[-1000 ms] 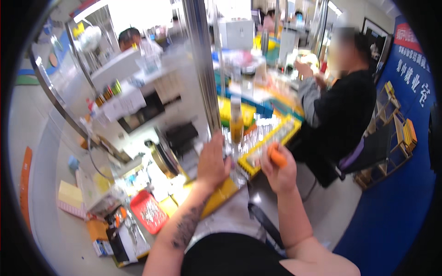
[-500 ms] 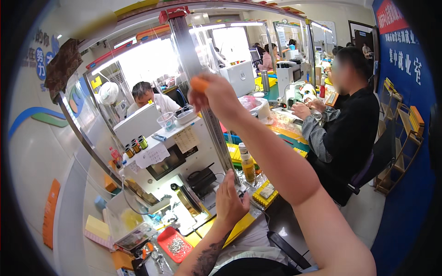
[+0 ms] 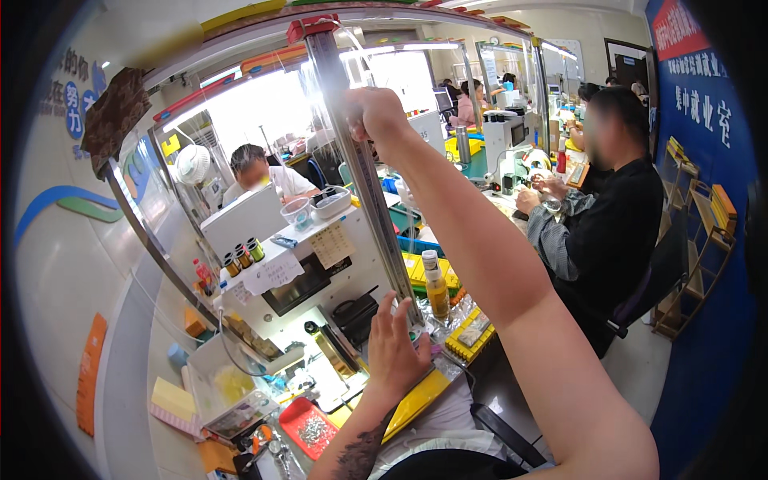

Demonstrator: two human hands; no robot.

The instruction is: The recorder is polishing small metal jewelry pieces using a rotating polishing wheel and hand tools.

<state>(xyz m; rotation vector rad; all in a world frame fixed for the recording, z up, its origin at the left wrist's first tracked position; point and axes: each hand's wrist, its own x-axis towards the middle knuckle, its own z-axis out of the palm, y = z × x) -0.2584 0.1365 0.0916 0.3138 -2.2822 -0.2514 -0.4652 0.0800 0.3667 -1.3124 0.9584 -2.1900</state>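
The metal post (image 3: pixel 364 184) stands upright at the front of the workstation, reaching up to a red cap near the top frame. The right hand (image 3: pixel 374 112) is raised high against it, the fingers curled closed near the post; whether they hold something small I cannot tell. The left hand (image 3: pixel 394 350) rests low on the tabletop (image 3: pixel 336 384) at the foot of the post, fingers spread wide and holding nothing. Just beside it stand an amber bottle (image 3: pixel 436 286) and a yellow tray (image 3: pixel 470 336); a red tray (image 3: pixel 308 428) of small metal parts lies nearer. A seated person in black (image 3: pixel 616 232) works to the right. The work up on the post seems in progress, not finished.
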